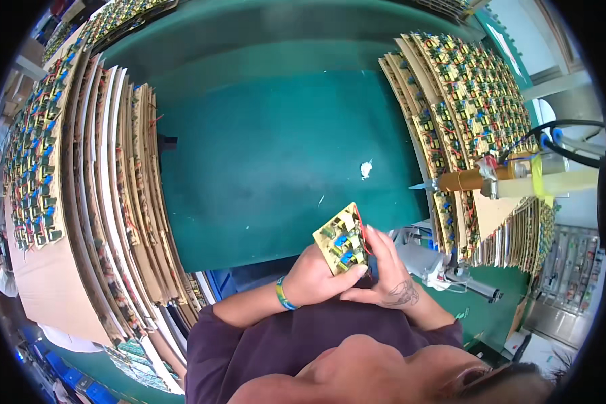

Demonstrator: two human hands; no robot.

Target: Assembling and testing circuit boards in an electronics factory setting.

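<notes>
Okay, so the left hand (310, 279) has the circuit board (330, 247), just past the middle of the view toward 5 o'clock, above the near edge of the green mat (269, 168). Left thumb lies along the board's near edge; the other fingers are mostly tucked behind it, so can't tell how firm that hold is. Right hand (389, 276) is at the board's 4 o'clock, fingers stretched out and loosely parted from the thumb, with the fingertips right by the red wire (367, 244). Can't tell if they're actually touching it

What worries me: that wire sticks out along the edge, so a careless finger could snag it and strain its joint. Squeezing too hard might bend the tall blue parts (343, 248), and a weak thumb hold could let the board slip

Also, the pointed tool (459, 180) sits at the board's 2 o'clock, tip aimed at 9, so lifting a hand that way without looking could mean a poke. Board stacks at 10 (138, 195) and between 1 and 2 (478, 101) look tightly packed, and an elbow knock might shift them
</notes>
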